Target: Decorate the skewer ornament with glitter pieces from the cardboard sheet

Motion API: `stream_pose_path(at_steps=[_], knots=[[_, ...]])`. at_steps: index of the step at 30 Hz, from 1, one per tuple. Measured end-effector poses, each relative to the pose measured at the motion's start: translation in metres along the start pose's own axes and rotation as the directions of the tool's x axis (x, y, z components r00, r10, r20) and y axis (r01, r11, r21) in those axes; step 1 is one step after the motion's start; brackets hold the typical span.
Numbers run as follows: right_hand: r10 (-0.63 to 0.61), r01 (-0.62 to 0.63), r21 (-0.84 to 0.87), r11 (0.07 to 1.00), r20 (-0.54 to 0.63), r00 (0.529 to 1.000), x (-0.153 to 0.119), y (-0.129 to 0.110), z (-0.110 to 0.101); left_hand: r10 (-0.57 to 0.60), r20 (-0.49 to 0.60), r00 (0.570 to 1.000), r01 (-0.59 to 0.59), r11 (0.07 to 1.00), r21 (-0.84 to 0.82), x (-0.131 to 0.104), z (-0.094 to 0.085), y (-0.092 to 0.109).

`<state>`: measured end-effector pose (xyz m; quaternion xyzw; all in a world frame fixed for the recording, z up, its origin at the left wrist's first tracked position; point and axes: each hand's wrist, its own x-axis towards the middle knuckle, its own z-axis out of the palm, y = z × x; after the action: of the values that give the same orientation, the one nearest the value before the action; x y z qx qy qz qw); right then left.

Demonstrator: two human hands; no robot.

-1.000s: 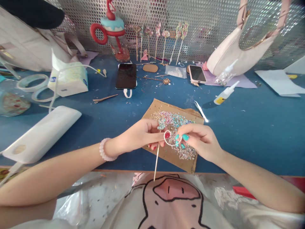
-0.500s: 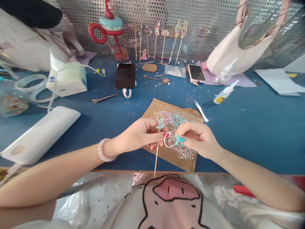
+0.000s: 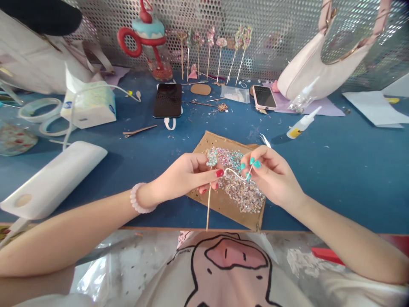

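Observation:
My left hand (image 3: 183,175) is closed around a thin wooden stick (image 3: 209,204) topped with a sparkly rhinestone-covered head (image 3: 211,157). Its thumb and fingertip also pinch one end of a thin white cord (image 3: 234,171). The cord curves across to my right hand (image 3: 271,175), whose fingers grip its other end. Both hands hover over a piece of cardboard (image 3: 236,219) spread with loose rhinestones (image 3: 246,198). The tip of white tweezers (image 3: 265,140) shows behind my right hand, which hides the rest.
Several decorated sticks (image 3: 220,42) stand along the mesh panel at the back. A glue bottle (image 3: 303,123) is on the right, near a handbag (image 3: 315,68). Two phones (image 3: 168,100), a tissue box (image 3: 92,106) and a white power bank (image 3: 57,179) lie around the blue table (image 3: 134,157).
My right hand has moved up and slightly right, its fingers shifting on the cord. The cord's hanging loop has become a shallow wave. The stick has risen slightly and moved left.

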<state>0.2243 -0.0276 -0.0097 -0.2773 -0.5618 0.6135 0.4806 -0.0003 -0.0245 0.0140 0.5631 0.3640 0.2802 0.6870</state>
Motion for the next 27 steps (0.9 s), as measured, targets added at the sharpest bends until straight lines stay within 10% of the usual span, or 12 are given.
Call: stream_pose_path(at_steps=[27], knots=[[0.074,-0.087,0.157,0.984,0.085,0.994,-0.0021,-0.0032,0.0014,0.006,0.050,0.999,-0.011,0.994,0.105,-0.0011,-0.0002,-0.0048]])
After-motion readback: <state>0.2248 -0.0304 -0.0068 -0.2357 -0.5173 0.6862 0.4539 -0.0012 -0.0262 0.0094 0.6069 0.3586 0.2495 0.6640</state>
